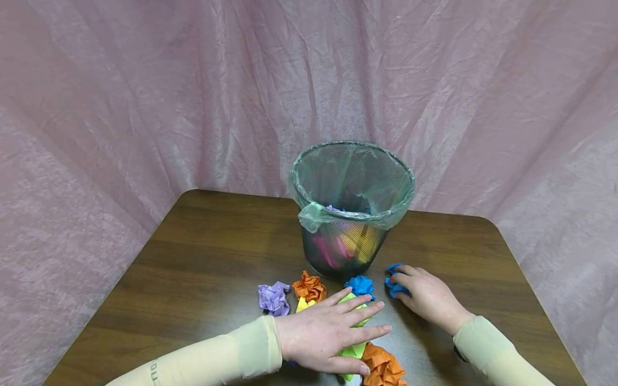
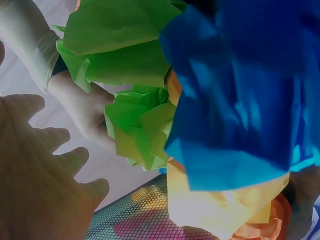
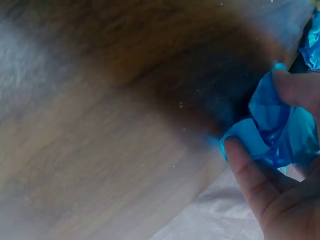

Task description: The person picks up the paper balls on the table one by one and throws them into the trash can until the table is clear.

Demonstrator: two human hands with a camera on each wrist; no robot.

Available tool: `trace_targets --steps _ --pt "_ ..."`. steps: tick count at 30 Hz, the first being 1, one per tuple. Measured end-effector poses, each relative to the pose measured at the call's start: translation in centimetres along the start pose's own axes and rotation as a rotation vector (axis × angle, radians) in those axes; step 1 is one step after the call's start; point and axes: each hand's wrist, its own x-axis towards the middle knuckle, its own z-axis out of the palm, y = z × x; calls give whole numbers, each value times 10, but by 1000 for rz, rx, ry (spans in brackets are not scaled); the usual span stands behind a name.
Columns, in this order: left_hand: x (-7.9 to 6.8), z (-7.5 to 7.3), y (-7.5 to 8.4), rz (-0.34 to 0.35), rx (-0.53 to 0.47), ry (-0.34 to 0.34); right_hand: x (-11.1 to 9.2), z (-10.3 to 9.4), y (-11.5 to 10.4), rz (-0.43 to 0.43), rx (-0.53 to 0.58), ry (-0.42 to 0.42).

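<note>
My right hand grips a crumpled blue paper ball at the right of the pile, its fingers and thumb curled round it; the right wrist view shows the blue paper between thumb and fingers. Over the middle of the pile my left hand is spread flat, fingers straight, palm down. It partly hides crumpled green paper. Close by lie an orange ball and a second blue ball. In the left wrist view, blue paper looms large beside the green.
Behind the pile stands a black mesh bin lined with a green bag, with pink, yellow and other crumpled paper inside. A purple ball, another orange ball and yellow paper lie left on the wooden table. Pink curtains hang behind.
</note>
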Motion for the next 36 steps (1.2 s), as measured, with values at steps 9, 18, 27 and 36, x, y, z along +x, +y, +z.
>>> trace_targets --steps 9,18,27,36 --pt "2 2 0 4 -16 -3 0 3 4 -32 -20 80" --pt "2 4 0 1 -15 -1 0 3 3 -45 -13 76" --pt "9 -3 2 -1 -13 1 -4 -2 8 -47 5 99" --pt "14 -13 2 -10 9 1 -11 -26 11 -52 39 139"
